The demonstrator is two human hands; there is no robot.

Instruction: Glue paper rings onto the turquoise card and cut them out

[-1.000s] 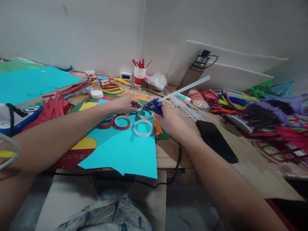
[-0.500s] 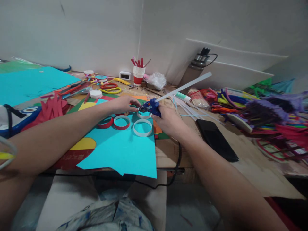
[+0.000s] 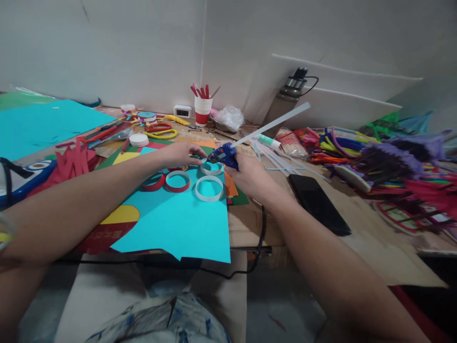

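Observation:
My right hand (image 3: 250, 174) is closed around a blue glue gun (image 3: 226, 156), its nozzle pointing left. A long translucent glue stick (image 3: 273, 125) sticks up and right out of the gun's back. Under the nozzle is a small white ring (image 3: 206, 170), partly hidden by gun and fingers. My left hand (image 3: 181, 155) reaches in from the left, thumb and finger at that ring's left rim, seemingly pinching it. Nearer me on the turquoise sheet (image 3: 178, 226) lie another white ring (image 3: 209, 197), a red-and-white ring (image 3: 178, 188) and a red ring (image 3: 154, 187).
A black phone (image 3: 319, 204) lies right of my right hand, and a dark cable (image 3: 263, 228) hangs over the front edge. Behind are a paper cup (image 3: 202, 113), scissors (image 3: 164, 134), a bottle (image 3: 283, 101) and loose glue sticks (image 3: 274, 158). Colourful craft pieces (image 3: 400, 162) crowd the right.
The whole view has shifted slightly, so everything sits a little further left and higher. Both hands, the glue gun and the rings keep nearly the same places relative to one another.

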